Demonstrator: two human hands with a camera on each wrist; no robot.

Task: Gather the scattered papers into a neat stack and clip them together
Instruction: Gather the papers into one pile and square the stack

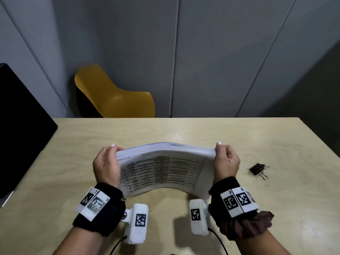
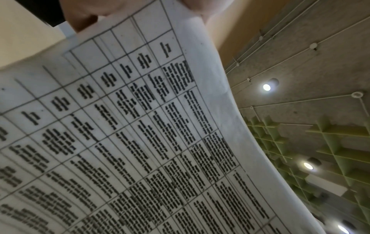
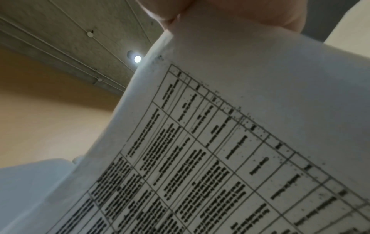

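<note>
A stack of papers (image 1: 163, 170) is held on edge above the wooden table (image 1: 239, 144), gathered between both hands and bowed into an arch, so that its middle is raised toward the far side while its two short ends curve toward the person. The left hand (image 1: 106, 166) is clamped on the left end of the stack, thumb toward the person and fingers curled over the upper edge; the right hand (image 1: 227, 162) is clamped in the same way on the right end. The sheet facing the person is printed with a ruled table of dense text, seen at close range in the left wrist view (image 2: 140, 134) and the right wrist view (image 3: 230, 150), where the fingers (image 2: 84, 14) and a fingertip (image 3: 270, 11) are seen pressed on the sheet's edge. A black binder clip (image 1: 258, 170) is shown lying on the table to the right of the right hand, apart from hand and stack, its wire handles pointing right. A yellow chair (image 1: 114, 94) is seen beyond the table's far edge, and a dark panel (image 1: 22, 126) at the left.
</note>
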